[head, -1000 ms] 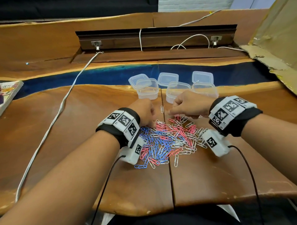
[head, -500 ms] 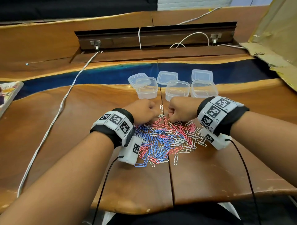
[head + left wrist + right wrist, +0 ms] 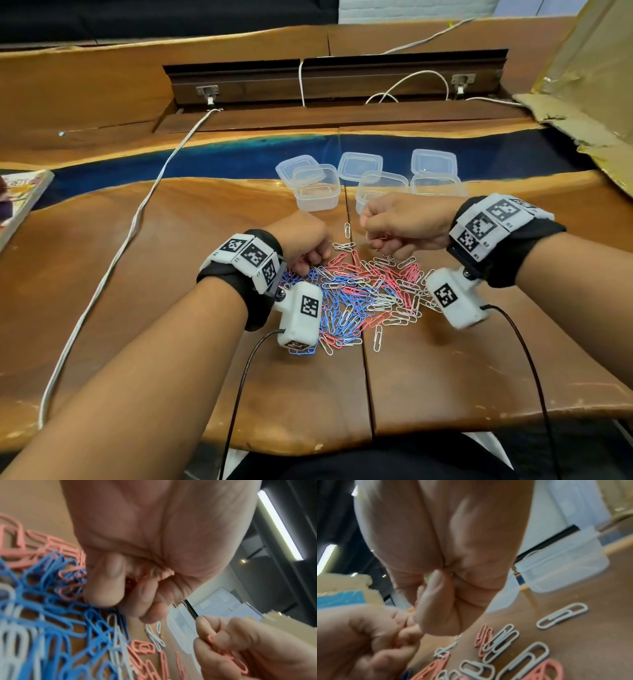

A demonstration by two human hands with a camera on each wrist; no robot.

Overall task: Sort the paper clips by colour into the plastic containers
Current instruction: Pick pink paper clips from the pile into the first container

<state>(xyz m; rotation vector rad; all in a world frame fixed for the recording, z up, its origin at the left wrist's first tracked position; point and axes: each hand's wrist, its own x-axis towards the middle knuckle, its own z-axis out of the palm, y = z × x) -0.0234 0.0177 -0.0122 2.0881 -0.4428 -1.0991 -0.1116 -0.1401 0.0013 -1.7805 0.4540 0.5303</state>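
Note:
A mixed pile of pink, blue and white paper clips (image 3: 356, 294) lies on the wooden table. My left hand (image 3: 310, 258) is curled into a fist at the pile's far left edge; in the left wrist view a trace of pink shows inside the fist (image 3: 130, 582). My right hand (image 3: 380, 240) hovers over the pile's far right part and grips a bunch of pink clips (image 3: 236, 661). Three clear plastic containers (image 3: 317, 192) (image 3: 380, 181) (image 3: 436, 183) stand in a row just beyond the hands. I see no clips in them.
Three clear lids (image 3: 359, 164) lie behind the containers. A lone white clip (image 3: 347, 230) sits between the hands. A white cable (image 3: 137, 219) runs down the left side. A book (image 3: 17, 198) lies at the left edge, cardboard (image 3: 589, 102) at the far right.
Half a second ago the two fists met at the pile's far edge. The right hand has since lifted and drawn right with pink clips; the left has stayed low on the pile.

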